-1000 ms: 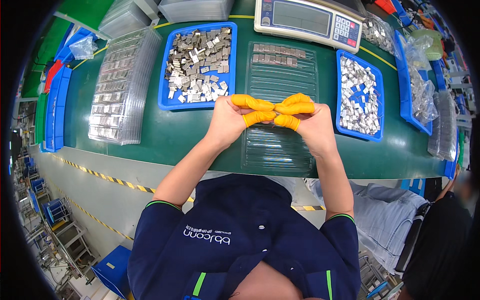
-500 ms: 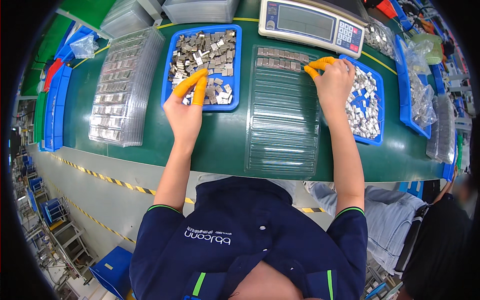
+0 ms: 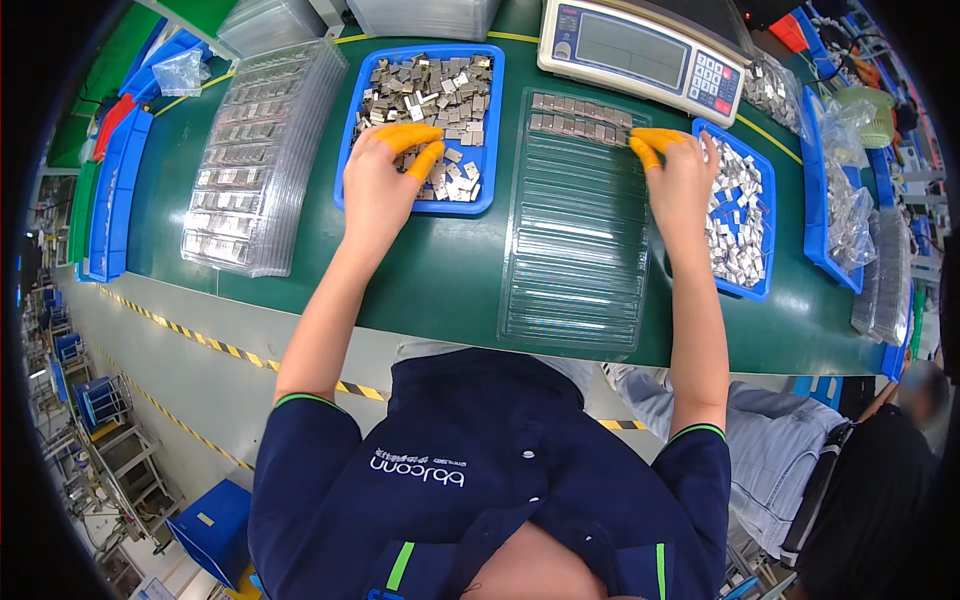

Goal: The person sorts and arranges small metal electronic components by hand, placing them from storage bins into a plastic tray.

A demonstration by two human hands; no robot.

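My left hand (image 3: 380, 185), with yellow finger cots on thumb and forefinger, is over the blue tray (image 3: 488, 165) of loose metal connector shells (image 3: 425, 85). Its fingertips come close together above the pieces; what lies between them is too small to make out. My right hand (image 3: 682, 180), also in yellow cots, pinches at a small metal connector shell (image 3: 622, 136) at the right end of the second row in a clear ribbed plastic tray (image 3: 575, 260). Two short rows of shells lie at that tray's far end, and the grooves nearer me hold none.
Stacked clear trays (image 3: 265, 150) filled with shells stand at the left. A digital scale (image 3: 630, 50) sits at the back. Right of my right hand is another blue tray (image 3: 767, 240) with small white-and-metal parts. Blue bins (image 3: 115, 200) line the side, and another person (image 3: 880, 470) is at the right.
My left hand has turned, its fingertips now pointing right over the tray. My right hand stays at the row's end. The whole view has shifted slightly.
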